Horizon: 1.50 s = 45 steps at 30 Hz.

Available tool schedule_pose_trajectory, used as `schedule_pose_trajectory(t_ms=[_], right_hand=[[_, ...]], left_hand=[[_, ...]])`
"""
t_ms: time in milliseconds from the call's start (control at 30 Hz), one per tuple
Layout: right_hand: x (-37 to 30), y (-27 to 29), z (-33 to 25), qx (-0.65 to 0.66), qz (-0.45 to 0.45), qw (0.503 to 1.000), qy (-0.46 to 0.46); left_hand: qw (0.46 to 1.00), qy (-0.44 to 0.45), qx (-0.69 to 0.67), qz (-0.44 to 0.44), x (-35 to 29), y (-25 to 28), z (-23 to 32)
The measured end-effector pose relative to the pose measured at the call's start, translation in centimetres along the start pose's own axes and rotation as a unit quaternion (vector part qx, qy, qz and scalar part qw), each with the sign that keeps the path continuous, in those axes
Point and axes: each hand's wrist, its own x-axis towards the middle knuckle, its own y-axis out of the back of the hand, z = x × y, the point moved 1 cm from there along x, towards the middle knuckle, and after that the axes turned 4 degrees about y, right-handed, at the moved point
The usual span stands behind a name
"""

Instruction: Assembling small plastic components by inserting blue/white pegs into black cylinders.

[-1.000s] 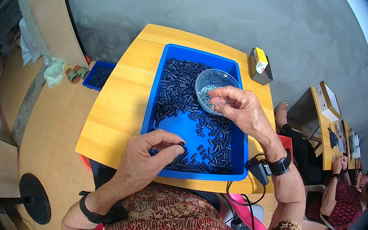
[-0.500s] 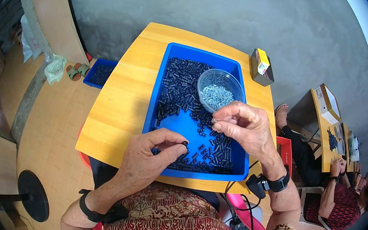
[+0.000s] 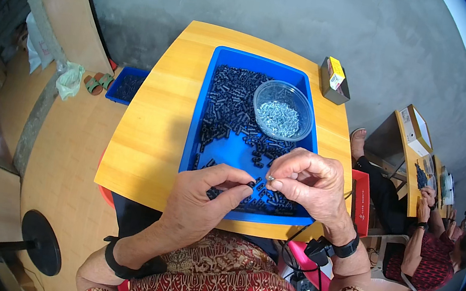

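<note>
Over the near part of a blue tray [image 3: 191, 140], my left hand [image 3: 197, 202] pinches a small black plastic piece [image 3: 251, 184] between thumb and forefinger. Just right of it, my right hand [image 3: 316, 185] grips a tiny silver metal piece, screw-like [image 3: 270, 178], in its fingertips. The two pieces are close but apart. Many short black tubular pieces [image 3: 233, 96] lie in the tray, heaped at its far left. A round clear plastic tub [image 3: 305, 115] stands in the tray's far right and holds a pile of small shiny metal pieces [image 3: 279, 118].
The tray rests on a yellow wooden table [image 3: 144, 134]. A dark box [image 3: 341, 95] with a yellow carton [image 3: 336, 71] sits at the far right corner. Another blue tray [image 3: 127, 86] is on the floor at left. Rightward, a person [image 3: 432, 254] works at another table.
My hands have drawn closer together, the left moving right and the right coming nearer to me. Each still holds its small piece. The tray and tub appear slightly higher in view.
</note>
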Motion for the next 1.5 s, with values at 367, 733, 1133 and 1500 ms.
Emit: schedule_pose_trajectory(t_ms=[367,733,1133,1500], right_hand=[[0.0,-1.1,0.8,0.081,0.002,0.996,-0.034],[0.7,-2.1,-2.1,-0.213,-0.063,0.975,0.025],[2.5,-2.2,-3.9,-0.222,-0.109,0.965,-0.085],[3.2,-2.8,-4.2,-0.305,-0.143,0.941,0.014]], left_hand=[[0.997,-0.063,0.047,0.014,0.0,-0.1,0.2],[0.98,-0.124,0.149,0.041,0.0,-0.2,-0.2],[0.967,-0.164,0.189,0.038,0.0,0.0,-0.3],[0.977,-0.129,0.165,0.036,-0.1,0.2,-0.5]])
